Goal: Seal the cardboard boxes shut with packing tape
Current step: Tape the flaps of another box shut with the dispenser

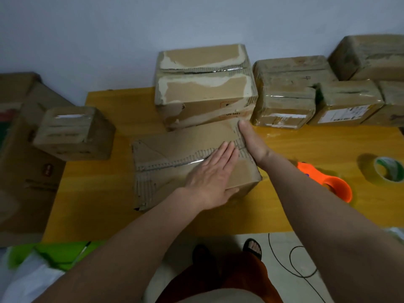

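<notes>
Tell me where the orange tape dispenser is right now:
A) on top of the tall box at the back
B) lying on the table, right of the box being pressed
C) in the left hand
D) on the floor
B: the orange tape dispenser lies on the table, partly behind the right forearm, while both hands press flat on the box.

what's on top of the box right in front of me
Both hands: the left hand lies flat on the box over a strip of clear tape, the right hand at its far right edge. The seam beneath the palms is covered.
</notes>
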A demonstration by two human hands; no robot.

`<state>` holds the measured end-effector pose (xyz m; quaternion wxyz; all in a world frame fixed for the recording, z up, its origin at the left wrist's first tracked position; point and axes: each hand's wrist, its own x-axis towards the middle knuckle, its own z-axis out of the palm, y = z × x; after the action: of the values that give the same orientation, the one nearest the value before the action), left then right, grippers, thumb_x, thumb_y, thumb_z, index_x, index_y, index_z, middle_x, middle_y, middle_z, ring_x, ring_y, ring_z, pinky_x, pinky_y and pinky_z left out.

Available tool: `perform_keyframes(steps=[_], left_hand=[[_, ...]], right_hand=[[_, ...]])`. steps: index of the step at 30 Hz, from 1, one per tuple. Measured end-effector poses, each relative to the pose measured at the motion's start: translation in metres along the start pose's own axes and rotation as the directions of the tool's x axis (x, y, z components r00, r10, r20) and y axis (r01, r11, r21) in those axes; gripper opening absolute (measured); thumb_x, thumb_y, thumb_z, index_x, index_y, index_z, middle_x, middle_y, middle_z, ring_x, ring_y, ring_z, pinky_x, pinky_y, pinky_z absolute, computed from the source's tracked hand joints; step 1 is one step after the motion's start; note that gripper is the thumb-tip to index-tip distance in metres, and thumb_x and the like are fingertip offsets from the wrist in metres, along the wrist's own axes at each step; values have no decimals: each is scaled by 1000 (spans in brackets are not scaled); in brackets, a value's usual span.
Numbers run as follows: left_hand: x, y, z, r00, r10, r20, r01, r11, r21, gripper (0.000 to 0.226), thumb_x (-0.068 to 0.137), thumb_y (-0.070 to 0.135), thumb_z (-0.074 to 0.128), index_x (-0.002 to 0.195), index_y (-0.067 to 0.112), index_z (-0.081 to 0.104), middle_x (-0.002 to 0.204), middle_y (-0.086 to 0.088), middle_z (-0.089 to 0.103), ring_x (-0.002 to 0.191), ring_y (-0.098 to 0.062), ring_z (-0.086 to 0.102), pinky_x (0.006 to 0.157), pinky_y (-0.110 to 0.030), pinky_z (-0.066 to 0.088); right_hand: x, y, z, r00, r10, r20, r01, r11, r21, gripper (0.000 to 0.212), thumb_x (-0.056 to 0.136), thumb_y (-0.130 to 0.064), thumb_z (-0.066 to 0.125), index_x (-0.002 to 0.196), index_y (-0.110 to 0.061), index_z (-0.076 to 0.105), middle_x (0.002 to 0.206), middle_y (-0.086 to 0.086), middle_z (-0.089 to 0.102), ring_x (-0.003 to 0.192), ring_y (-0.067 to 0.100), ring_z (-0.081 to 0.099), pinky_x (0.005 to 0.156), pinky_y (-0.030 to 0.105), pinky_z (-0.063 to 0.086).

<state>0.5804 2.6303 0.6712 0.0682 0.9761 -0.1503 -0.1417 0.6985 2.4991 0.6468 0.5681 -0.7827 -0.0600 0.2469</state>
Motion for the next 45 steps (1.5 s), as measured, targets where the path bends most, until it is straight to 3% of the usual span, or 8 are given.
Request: perform_keyframes(steps=[7,15,20,25,29,32,40,45], left_hand=[[-5,8,2,995,-70,-64,68,997,-32,91,95,55,43,152,14,-16,160,-3,-22,145,-16,-24,120,-44,-12],[50,66,-21,804,-594,-28,493,692,-527,88,93,39,55,154,13,-3,160,-10,-18,146,-25,-22,117,-50,-15],[42,56,-45,897,-442,8,327,654,-682,76,97,35,52,155,20,6,163,1,-2,149,-16,-7,121,-41,-2],[-52,13,-23,994,-93,56,105,952,-287,88,90,69,36,155,24,-4,162,6,-12,147,-10,-15,118,-34,-10],[-86,9,13,993,40,111,-54,991,123,99,80,85,17,154,21,2,161,-11,-8,148,-29,-10,119,-47,-1],[-74,25,25,998,-67,3,66,991,112,77,89,69,20,150,23,21,157,-16,26,145,-35,22,116,-51,21],[-14,65,24,983,-156,-100,171,972,162,61,96,61,10,146,38,-15,161,-2,-7,149,-33,-4,117,-48,-3],[-17,64,25,981,-171,-90,182,973,140,56,94,55,20,146,34,26,151,-8,40,137,-37,39,109,-54,36]], right_hand=[[-21,12,-14,977,202,62,-209,967,143,63,96,-62,25,142,-23,42,141,2,50,127,19,48,109,41,37],[-82,16,-15,858,166,-487,-161,986,53,50,101,-39,37,142,-10,40,143,10,46,130,26,44,107,36,35],[-92,1,0,934,163,-319,-137,985,104,63,98,-33,51,151,-18,20,150,7,36,135,23,39,107,37,37],[-75,-6,1,999,5,-44,-1,995,102,68,93,-18,59,150,-31,23,140,-5,48,125,16,47,102,39,45],[-51,-16,-5,1000,-9,17,6,990,138,65,94,-15,59,149,-30,28,135,-7,50,120,11,49,81,19,47],[-40,-17,-11,999,30,-37,-27,996,89,52,97,-21,55,146,-23,38,131,5,55,116,20,54,87,32,52],[-75,56,-88,921,191,-339,-289,919,-267,30,93,-23,60,115,-2,61,113,16,65,105,32,59,88,39,46],[-98,117,-124,830,320,-457,-540,664,-517,60,76,-41,76,112,1,54,115,24,59,106,39,55,91,45,45]])
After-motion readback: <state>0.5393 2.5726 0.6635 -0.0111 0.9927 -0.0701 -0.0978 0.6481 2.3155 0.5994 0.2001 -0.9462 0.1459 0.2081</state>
